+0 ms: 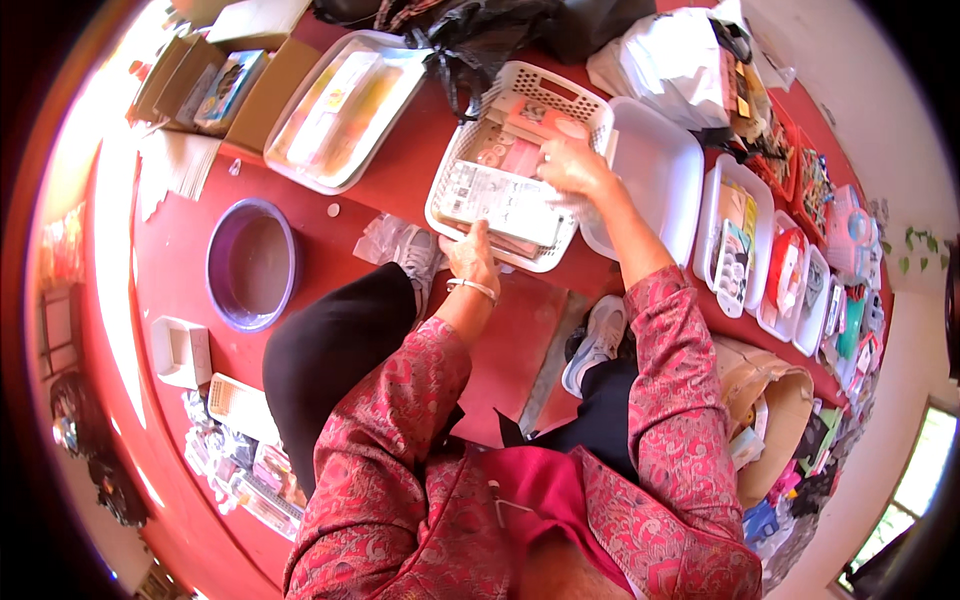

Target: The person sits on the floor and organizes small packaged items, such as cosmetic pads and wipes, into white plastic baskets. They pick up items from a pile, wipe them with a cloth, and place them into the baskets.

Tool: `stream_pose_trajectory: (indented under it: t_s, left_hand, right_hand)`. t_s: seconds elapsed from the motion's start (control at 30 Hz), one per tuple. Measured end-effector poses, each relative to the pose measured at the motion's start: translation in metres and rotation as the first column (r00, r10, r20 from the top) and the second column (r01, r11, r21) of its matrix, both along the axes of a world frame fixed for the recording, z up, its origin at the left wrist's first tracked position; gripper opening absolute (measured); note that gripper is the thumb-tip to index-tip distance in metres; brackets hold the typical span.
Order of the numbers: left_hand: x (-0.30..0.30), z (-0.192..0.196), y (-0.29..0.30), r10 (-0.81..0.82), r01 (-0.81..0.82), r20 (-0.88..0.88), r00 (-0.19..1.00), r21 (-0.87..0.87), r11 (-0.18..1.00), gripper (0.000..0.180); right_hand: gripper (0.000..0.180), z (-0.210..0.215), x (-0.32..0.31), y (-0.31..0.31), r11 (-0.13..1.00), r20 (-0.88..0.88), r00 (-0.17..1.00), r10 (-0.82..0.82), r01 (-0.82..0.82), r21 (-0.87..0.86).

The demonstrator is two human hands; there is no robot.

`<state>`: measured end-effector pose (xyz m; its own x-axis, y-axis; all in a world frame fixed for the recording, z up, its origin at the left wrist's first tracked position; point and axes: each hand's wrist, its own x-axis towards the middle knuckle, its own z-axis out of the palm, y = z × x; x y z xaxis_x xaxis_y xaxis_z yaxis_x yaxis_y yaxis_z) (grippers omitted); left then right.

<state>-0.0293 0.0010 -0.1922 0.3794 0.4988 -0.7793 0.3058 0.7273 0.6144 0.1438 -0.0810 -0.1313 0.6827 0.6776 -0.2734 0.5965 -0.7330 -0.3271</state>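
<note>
So, both hands are at a white holey basket (562, 90) out in front of me on a red surface (340, 250), just past my shoes (598, 345). Left hand (470, 260) is half curled at its near rim, thumb pointing inward by a white printed packet (490, 195); can't tell if the fingers actually grip anything. Right hand (577, 168) is over the basket's right side, fingers bent and a bit blurry, near some pink packets (548, 120), so no clue whether it's got hold of one. A pale plastic tub (655, 170) sits just right of the basket, a black plastic bag (490, 45) is by the far end, and a purple basin (216, 262) is off left.
</note>
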Motion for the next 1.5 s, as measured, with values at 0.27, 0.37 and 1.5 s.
stream_pose_trajectory:
  t_s: [0.27,0.37,1.5]
  left_hand:
    - [-0.014,-0.024,0.003,-0.019,0.03,-0.147,0.989,0.072,0.997,0.086]
    - [-0.021,-0.027,0.007,-0.081,0.091,-0.229,0.97,0.032,0.995,0.09]
    - [-0.023,0.187,0.015,-0.171,0.154,0.552,0.816,0.078,0.985,0.08]
  right_hand:
    - [0.02,0.062,0.033,-0.042,0.953,-0.026,0.962,-0.271,0.272,0.134]
    - [0.023,0.053,0.024,-0.043,0.977,-0.053,0.988,-0.148,0.154,0.145]
    - [0.015,0.14,-0.023,-0.079,0.716,-0.766,0.64,-0.059,0.562,0.415]
